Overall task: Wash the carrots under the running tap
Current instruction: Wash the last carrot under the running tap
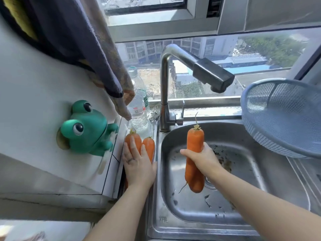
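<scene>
three carrots (149, 146) in all, none visibly washed yet: no water shows at the tap (199, 66) (one tap, one sink (243, 171)). the right hand (199, 157) curls its fingers round one carrot (194, 141), held upright over the basin. the left hand (138, 164) lies with straight, slightly spread fingers on the other two, just left of the sink. all the washing looks left to do.

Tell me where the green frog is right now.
In the head view the green frog sits at the left against the white wall, just left of the two carrots under the left hand.
</scene>
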The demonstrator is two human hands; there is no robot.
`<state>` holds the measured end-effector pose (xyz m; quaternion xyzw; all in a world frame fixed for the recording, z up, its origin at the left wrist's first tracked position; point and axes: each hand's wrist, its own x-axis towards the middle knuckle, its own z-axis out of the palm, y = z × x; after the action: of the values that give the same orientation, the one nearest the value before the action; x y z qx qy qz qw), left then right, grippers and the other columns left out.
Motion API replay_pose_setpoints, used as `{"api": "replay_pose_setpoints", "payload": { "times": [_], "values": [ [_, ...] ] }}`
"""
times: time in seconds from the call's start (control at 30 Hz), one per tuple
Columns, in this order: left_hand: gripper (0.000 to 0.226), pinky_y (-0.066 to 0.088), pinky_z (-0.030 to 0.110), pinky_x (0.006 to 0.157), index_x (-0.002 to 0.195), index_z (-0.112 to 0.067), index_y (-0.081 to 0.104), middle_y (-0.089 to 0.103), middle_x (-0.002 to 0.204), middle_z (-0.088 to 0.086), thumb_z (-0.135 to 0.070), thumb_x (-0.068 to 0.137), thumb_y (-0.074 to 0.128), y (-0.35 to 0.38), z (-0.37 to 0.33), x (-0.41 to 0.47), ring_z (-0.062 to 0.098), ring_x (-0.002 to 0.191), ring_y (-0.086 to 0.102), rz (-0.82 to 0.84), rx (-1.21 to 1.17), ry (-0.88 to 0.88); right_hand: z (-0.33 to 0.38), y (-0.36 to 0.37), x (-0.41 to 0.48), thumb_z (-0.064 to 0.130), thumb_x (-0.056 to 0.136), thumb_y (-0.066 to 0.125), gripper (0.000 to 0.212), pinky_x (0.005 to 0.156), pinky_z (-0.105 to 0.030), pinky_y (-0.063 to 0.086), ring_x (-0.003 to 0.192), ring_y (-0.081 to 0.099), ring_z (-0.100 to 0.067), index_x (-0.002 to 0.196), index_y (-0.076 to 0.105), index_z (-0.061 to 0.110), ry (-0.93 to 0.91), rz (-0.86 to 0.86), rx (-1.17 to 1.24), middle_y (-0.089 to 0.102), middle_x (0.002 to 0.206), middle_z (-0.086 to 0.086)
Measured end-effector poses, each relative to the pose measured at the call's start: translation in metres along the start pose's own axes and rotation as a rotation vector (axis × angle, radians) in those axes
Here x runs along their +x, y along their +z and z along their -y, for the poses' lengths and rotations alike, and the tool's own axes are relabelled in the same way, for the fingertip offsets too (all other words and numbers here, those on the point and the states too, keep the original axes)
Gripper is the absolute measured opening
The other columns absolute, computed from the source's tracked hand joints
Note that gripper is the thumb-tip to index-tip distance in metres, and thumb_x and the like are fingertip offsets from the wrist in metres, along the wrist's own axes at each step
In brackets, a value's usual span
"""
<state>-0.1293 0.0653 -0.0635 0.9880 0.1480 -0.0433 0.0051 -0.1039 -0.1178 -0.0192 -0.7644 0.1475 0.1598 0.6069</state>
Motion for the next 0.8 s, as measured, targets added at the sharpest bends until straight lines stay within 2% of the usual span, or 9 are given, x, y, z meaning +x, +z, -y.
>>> {"api": "replay_pose_setpoints", "payload": {
  "times": [0.17, 0.3, 0.47, 0.63, 0.73, 0.8],
  "values": [
    [0.095, 0.023, 0.052, 0.112, 0.153, -0.016, 0.013, -0.014, 0.157, 0.014, -0.064, 0.083, 0.053, 0.01, -0.001, 0.004, 0.045, 0.145, -0.001, -0.049, 0.053, -0.001, -0.003, -0.003, 0.006, 0.03, 0.074, 0.079, 0.038, 0.067, -0.027, 0.042, 0.078, 0.061, -0.012, 0.101, 0.056, 0.016, 0.001, 0.023, -0.013, 0.064, 0.087, 0.001],
    [0.084, 0.026, 0.049, 0.11, 0.154, -0.024, 0.006, -0.015, 0.159, 0.011, -0.065, 0.089, 0.041, 0.008, -0.003, 0.01, 0.043, 0.145, -0.004, -0.033, 0.088, -0.014, -0.003, -0.006, 0.01, 0.03, 0.075, 0.079, 0.039, 0.065, -0.026, 0.042, 0.077, 0.061, -0.012, 0.103, 0.055, 0.015, 0.0, 0.042, -0.016, 0.063, 0.088, 0.001],
    [0.076, 0.025, 0.05, 0.111, 0.153, -0.026, 0.011, -0.017, 0.158, 0.008, -0.056, 0.092, 0.045, 0.006, -0.003, 0.013, 0.043, 0.144, -0.004, -0.014, 0.086, 0.01, -0.005, -0.007, 0.013, 0.032, 0.074, 0.079, 0.04, 0.068, -0.027, 0.043, 0.08, 0.062, -0.013, 0.103, 0.056, 0.016, 0.014, 0.064, -0.021, 0.064, 0.09, 0.0],
    [0.076, 0.028, 0.051, 0.111, 0.147, -0.03, 0.029, -0.017, 0.151, 0.001, -0.052, 0.082, 0.061, 0.002, 0.003, 0.016, 0.04, 0.144, 0.0, -0.058, 0.011, 0.06, -0.004, -0.005, 0.015, 0.033, 0.074, 0.079, 0.039, 0.068, -0.027, 0.043, 0.08, 0.061, -0.013, 0.102, 0.056, 0.017, 0.022, 0.071, -0.036, 0.064, 0.089, 0.002],
    [0.075, 0.038, 0.055, 0.102, 0.132, -0.027, 0.053, 0.003, 0.152, 0.003, -0.046, 0.064, 0.077, 0.008, 0.003, 0.009, 0.041, 0.139, 0.017, -0.152, -0.053, 0.134, -0.005, -0.002, 0.015, 0.032, 0.074, 0.079, 0.039, 0.071, -0.029, 0.044, 0.081, 0.062, -0.014, 0.102, 0.057, 0.016, 0.026, 0.072, -0.028, 0.065, 0.088, 0.001],
    [0.076, 0.043, 0.056, 0.096, 0.126, -0.025, 0.059, 0.015, 0.151, 0.004, -0.046, 0.056, 0.081, 0.014, 0.003, 0.005, 0.042, 0.134, 0.027, -0.2, -0.095, 0.154, -0.005, 0.0, 0.015, 0.03, 0.075, 0.078, 0.037, 0.071, -0.028, 0.044, 0.08, 0.062, -0.013, 0.101, 0.057, 0.015, 0.024, 0.071, -0.018, 0.065, 0.086, 0.002]
  ]
}}
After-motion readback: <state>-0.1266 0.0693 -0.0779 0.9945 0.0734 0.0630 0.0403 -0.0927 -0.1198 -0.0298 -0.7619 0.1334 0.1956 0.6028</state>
